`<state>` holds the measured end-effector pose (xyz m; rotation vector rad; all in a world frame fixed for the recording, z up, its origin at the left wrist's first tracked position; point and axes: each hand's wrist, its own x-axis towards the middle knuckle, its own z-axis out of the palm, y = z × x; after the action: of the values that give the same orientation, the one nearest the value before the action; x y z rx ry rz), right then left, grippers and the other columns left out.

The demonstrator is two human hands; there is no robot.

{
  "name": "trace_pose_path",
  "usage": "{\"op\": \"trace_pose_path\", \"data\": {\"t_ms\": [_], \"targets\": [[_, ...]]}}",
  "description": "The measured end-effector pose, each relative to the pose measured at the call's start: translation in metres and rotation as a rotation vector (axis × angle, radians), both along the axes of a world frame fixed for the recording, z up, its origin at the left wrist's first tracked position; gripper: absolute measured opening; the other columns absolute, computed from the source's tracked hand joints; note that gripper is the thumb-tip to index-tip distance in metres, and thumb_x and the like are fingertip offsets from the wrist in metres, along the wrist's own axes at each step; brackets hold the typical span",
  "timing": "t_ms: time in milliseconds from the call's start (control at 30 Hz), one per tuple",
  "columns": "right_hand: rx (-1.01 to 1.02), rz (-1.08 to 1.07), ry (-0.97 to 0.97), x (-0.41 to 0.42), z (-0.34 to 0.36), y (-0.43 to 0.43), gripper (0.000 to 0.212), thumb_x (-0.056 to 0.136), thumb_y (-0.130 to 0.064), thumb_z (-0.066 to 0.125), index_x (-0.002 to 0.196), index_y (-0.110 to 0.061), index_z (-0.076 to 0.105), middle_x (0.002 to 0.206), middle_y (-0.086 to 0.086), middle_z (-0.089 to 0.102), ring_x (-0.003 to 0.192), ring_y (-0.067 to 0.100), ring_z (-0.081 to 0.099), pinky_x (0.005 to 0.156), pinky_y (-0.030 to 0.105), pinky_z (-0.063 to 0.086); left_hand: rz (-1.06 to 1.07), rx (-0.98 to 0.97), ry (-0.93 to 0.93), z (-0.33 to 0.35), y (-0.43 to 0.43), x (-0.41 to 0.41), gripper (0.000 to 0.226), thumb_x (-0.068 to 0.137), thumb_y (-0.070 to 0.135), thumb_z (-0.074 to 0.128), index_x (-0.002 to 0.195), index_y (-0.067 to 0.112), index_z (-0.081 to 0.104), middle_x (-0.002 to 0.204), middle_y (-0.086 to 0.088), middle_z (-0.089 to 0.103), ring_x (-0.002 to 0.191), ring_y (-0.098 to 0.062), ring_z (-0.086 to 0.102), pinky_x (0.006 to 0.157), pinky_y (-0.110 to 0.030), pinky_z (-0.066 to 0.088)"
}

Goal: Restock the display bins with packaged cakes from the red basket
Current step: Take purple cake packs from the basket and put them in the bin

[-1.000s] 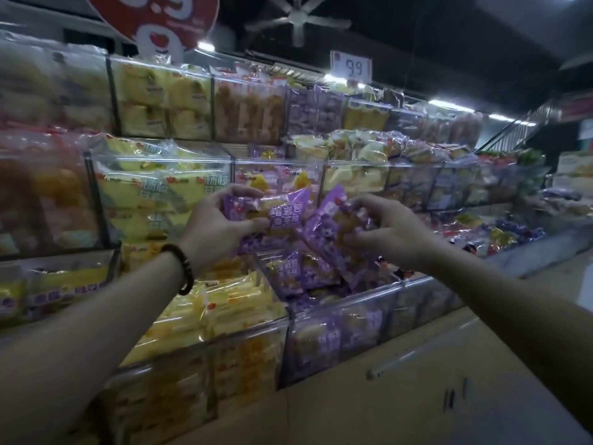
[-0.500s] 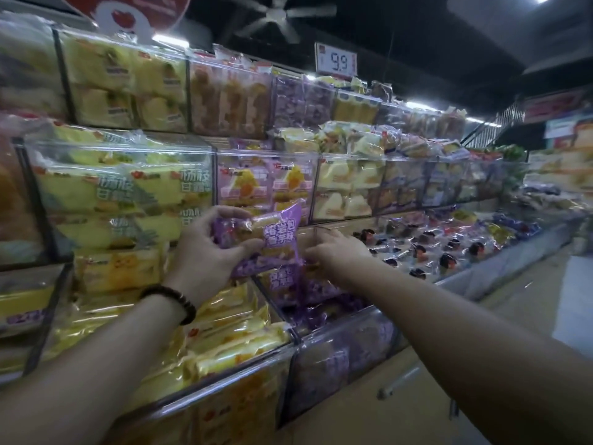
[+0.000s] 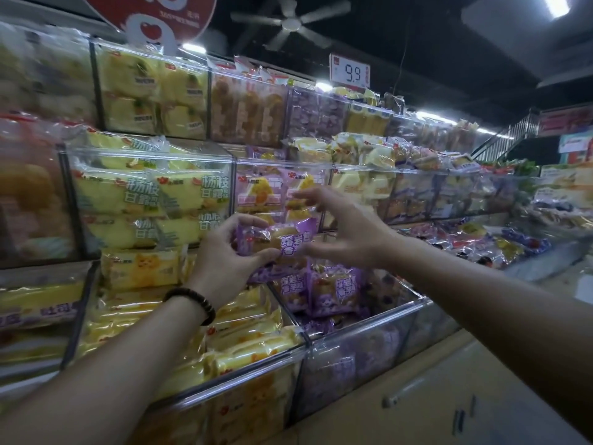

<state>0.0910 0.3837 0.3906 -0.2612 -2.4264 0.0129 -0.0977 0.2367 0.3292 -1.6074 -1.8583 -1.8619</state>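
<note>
Raises right hand out of the bin since before, fingers spread, empty. Grips cake pack in left hand, just above bin. Probably light, soft, slippery; best held by sealed ends.

A white rectangular price card above the top shelf read "9.9" in dark digits. The yellow plastic cake packets in the clear middle bin carried large white characters, 杨枝甘露. The purple plastic cake packet gripped in the left hand bore white characters too creased to read surely, as did the purple packets in the lower bin. The round red hanging sign showed a white heart, and its small print was blurred.
</note>
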Motion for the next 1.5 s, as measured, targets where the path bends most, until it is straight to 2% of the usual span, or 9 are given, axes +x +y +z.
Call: {"op": "trace_pose_path", "data": {"t_ms": [100,233,400,533,700,933,1200,1333,1500], "targets": [[0.306,-0.089,-0.171,-0.010,0.000,-0.014,0.066,0.087,-0.058,0.073,0.147,-0.047,0.048,0.139,-0.014,0.059,0.116,0.003,0.051,0.089,0.028,0.048,-0.030,0.014,0.002,0.002,-0.005,0.004,0.044,0.070,0.029,0.093,0.105,0.040,0.069,0.099,-0.008,0.077,0.083,-0.025,0.077,0.066,-0.041,0.066],[0.278,-0.113,-0.140,-0.006,0.004,-0.010,0.048,0.089,-0.046,0.077,0.134,-0.049,0.060,0.129,-0.014,0.067,0.109,0.010,0.062,0.065,0.020,0.042,-0.143,0.001,-0.111,0.004,-0.011,0.010,0.041,0.077,0.030,0.087,0.113,0.027,0.068,0.099,0.003,0.076,0.084,-0.010,0.076,0.064,-0.026,0.063],[0.116,-0.186,-0.217,0.008,0.004,-0.001,0.041,0.088,-0.052,0.076,0.126,-0.047,0.062,0.113,-0.017,0.061,0.104,0.012,0.058,0.084,0.036,0.051,-0.048,0.009,-0.157,0.005,-0.009,0.005,0.013,0.097,0.020,0.073,0.108,0.017,0.068,0.100,-0.001,0.073,0.063,-0.003,0.071,0.051,-0.018,0.056],[0.161,-0.313,-0.215,0.008,0.013,0.005,0.038,0.087,-0.045,0.080,0.119,-0.051,0.060,0.121,-0.013,0.069,0.107,0.012,0.064,0.086,0.043,0.061,-0.044,-0.071,-0.052,0.000,-0.004,0.000,0.019,0.090,0.021,0.080,0.105,0.024,0.069,0.101,0.003,0.074,0.087,-0.013,0.073,0.061,-0.018,0.059],[0.127,-0.284,-0.348,-0.019,-0.013,-0.004,0.034,0.088,-0.039,0.080,0.120,-0.040,0.067,0.115,-0.013,0.069,0.100,0.010,0.061,0.074,0.026,0.051,-0.008,-0.114,0.034,0.000,-0.002,-0.001,0.037,0.082,0.028,0.088,0.113,0.034,0.067,0.104,0.012,0.070,0.090,-0.008,0.069,0.065,-0.019,0.058],[0.191,-0.348,-0.414,-0.065,-0.060,0.004,0.037,0.089,-0.037,0.078,0.123,-0.044,0.064,0.120,-0.013,0.070,0.120,0.023,0.056,0.101,0.044,0.033,0.045,-0.174,0.152,-0.004,0.002,-0.005,0.033,0.084,0.017,0.086,0.110,0.032,0.072,0.103,0.014,0.071,0.083,0.001,0.066,0.063,-0.006,0.052],[0.064,-0.356,-0.391,-0.046,-0.061,-0.002,0.066,0.083,-0.041,0.084,0.142,-0.050,0.055,0.152,-0.011,0.053,0.143,0.026,0.038,0.115,0.055,0.027,0.071,-0.211,0.247,-0.002,0.003,-0.002,0.023,0.086,0.017,0.084,0.100,0.032,0.073,0.097,0.012,0.072,0.086,-0.010,0.068,0.073,-0.023,0.060],[-0.152,-0.238,-0.077,-0.006,-0.055,-0.026,0.038,0.087,-0.023,0.083,0.122,-0.033,0.073,0.122,-0.010,0.072,0.115,0.014,0.063,0.104,0.040,0.050,0.053,-0.190,0.374,0.011,-0.013,0.012,0.017,0.090,0.016,0.080,0.100,0.028,0.073,0.100,0.012,0.071,0.088,-0.003,0.066,0.071,-0.014,0.055],[-0.284,-0.103,-0.006,0.049,-0.062,-0.076,0.024,0.090,-0.015,0.076,0.105,-0.033,0.078,0.092,-0.014,0.074,0.085,0.001,0.069,0.077,0.023,0.059,0.005,-0.225,0.511,0.023,-0.065,0.067,0.011,0.092,0.025,0.077,0.100,0.033,0.073,0.094,0.016,0.071,0.083,-0.002,0.067,0.070,-0.017,0.056]]}}
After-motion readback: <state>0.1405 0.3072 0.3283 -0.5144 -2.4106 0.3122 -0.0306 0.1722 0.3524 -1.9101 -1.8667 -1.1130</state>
